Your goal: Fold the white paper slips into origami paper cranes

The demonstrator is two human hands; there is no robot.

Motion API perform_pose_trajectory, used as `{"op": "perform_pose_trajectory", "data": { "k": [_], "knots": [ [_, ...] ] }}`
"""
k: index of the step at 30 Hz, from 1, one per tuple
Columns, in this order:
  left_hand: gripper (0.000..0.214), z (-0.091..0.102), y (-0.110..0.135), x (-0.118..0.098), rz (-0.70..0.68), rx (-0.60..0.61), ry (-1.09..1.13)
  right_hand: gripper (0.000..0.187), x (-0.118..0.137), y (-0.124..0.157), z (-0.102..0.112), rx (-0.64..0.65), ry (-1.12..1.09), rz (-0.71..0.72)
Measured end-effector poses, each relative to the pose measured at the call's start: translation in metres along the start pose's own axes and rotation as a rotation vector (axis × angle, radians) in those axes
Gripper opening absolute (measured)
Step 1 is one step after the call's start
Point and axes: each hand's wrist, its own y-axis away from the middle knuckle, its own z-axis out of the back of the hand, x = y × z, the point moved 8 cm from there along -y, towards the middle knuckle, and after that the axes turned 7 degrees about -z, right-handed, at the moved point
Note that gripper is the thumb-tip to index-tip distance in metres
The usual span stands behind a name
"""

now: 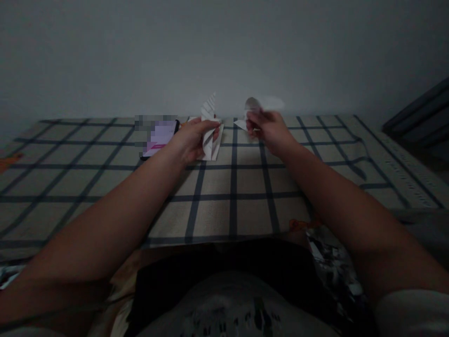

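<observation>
Orange shows first, as a patch (10,161) at the far left of your table (217,180), whose pale cloth (87,180) is crossed by dark blue lines. Moving right, you have a phone (164,135) lying tilted on the cloth, its screen lit pink and lilac, its upper left blocked out by coarse pixels; your left wrist passes just beside it. Next comes your left hand (192,138), over the far part of the table, its grip closed with the thumb pressed across a folded white paper (208,149). One narrow, striped tip of that paper points up above your thumb, and the wider folds hang below it; you cannot tell from this view whether their lower edge touches the cloth. After a gap comes your right hand (264,124), level with the left, its grip curled closed on a white piece (241,124). One corner of that piece pokes out leftward, and a rounded greyish part rises above your fingers, too blurred to read its shape. Farther right, a small orange mark (298,225) sits at the near edge beside your right forearm, lettering (410,180) runs along the cloth's right side, and a dark slatted thing (423,114) stands beyond.
</observation>
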Motion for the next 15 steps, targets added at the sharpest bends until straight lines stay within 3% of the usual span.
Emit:
{"op": "perform_pose_trajectory", "data": {
  "k": [5,15],
  "knots": [
    [0.02,0.001,-0.003,0.003,0.016,-0.012,0.076,0.039,-0.012,-0.008,0.005,0.038,0.017,-0.101],
    [0.033,0.002,0.004,-0.005,-0.023,-0.064,0.114,0.046,-0.016,-0.008,0.01,-0.04,0.69,-0.106]
  ]
}}
